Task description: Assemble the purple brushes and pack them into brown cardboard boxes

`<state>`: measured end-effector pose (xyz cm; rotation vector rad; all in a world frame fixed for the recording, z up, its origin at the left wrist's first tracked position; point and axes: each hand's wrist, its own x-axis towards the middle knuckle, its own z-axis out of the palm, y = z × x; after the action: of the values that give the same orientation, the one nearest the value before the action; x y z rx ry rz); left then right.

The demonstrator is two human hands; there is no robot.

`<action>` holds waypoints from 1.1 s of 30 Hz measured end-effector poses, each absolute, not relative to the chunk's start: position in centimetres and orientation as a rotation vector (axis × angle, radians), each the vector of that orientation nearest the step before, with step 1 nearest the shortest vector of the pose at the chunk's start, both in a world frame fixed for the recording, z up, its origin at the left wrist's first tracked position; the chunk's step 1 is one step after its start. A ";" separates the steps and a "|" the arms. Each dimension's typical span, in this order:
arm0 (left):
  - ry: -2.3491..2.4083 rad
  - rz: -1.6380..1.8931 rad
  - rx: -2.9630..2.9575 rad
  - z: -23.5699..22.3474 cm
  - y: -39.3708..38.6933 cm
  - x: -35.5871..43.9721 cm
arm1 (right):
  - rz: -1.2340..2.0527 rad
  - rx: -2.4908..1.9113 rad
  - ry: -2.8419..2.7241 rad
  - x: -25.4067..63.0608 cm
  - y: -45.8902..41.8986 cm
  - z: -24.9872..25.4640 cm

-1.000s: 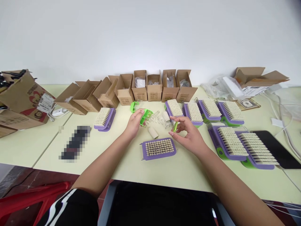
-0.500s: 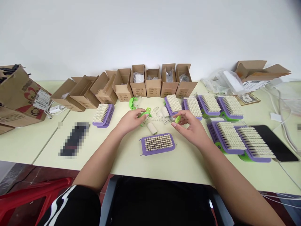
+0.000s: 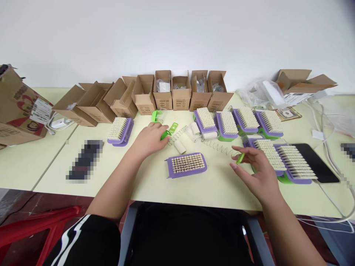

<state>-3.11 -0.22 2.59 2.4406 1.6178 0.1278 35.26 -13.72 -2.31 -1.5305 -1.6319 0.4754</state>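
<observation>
pale counter (image 3: 222, 188) under a white wall, cardboard boxes (image 3: 163, 92) lined up along the back, and here come the hands! left hand (image 3: 149, 139) lies palm down, fingertips on a green plastic clip (image 3: 165, 135), can't tell if it's gripping. right hand (image 3: 257, 171) is half open, thumb and finger pinching a green plastic strip (image 3: 240, 158). a long stretched wire spring (image 3: 217, 148) lies just beside those fingers, with a short spring (image 3: 176, 135) and white roller (image 3: 180, 146) near the left hand, and a purple bristle brush (image 3: 186, 165) between the hands!
</observation>
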 end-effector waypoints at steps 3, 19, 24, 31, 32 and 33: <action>1.271 0.079 2.593 2.8 -1.0 -2.6 | 0.402 -1.729 -1.546 36.0 -16.2 -4.4; 0.875 0.484 2.433 1.0 -0.4 -1.1 | -0.054 -1.706 -1.910 34.1 -15.5 -6.3; 0.871 0.760 2.126 1.4 -1.3 -0.8 | -0.102 -1.513 -1.923 32.7 -14.6 -3.7; 0.794 1.045 1.720 0.3 -0.4 -0.3 | 0.366 -1.098 -2.532 26.4 -10.4 1.2; 0.783 1.064 1.672 0.1 -0.2 -0.3 | 0.393 -1.065 -2.608 25.5 -9.7 1.2; 0.775 1.076 1.631 0.0 0.0 -0.3 | 0.406 -1.040 -2.669 24.7 -9.2 1.1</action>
<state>-0.34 -0.01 0.02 1.6308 0.7750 1.0761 24.73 -9.21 1.10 -1.0404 -2.6685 0.4060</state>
